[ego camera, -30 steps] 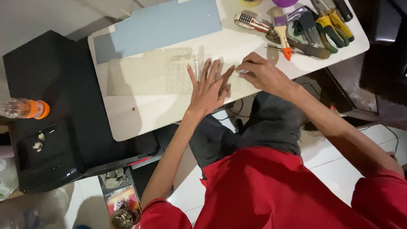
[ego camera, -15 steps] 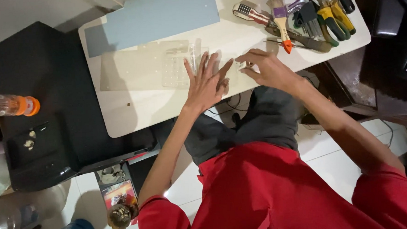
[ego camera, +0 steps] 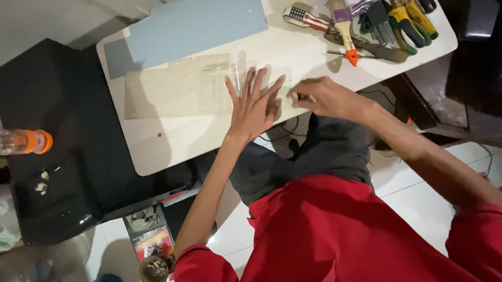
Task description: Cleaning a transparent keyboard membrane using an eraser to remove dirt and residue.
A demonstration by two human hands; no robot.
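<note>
The clear acrylic sheet (ego camera: pixel 202 89) is pinned flat under the spread-open left hand (ego camera: pixel 253 103) while something tiny, can't tell what, is pinched in the right hand (ego camera: pixel 323 97) just beside it, so the sheet could easily get skidded if the palm pressure is eased.

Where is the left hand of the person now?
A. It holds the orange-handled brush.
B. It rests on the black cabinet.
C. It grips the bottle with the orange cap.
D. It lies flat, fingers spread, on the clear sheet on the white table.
D: the left hand lies flat with fingers spread on the clear sheet on the table, apart from the tools and the bottle.
</note>
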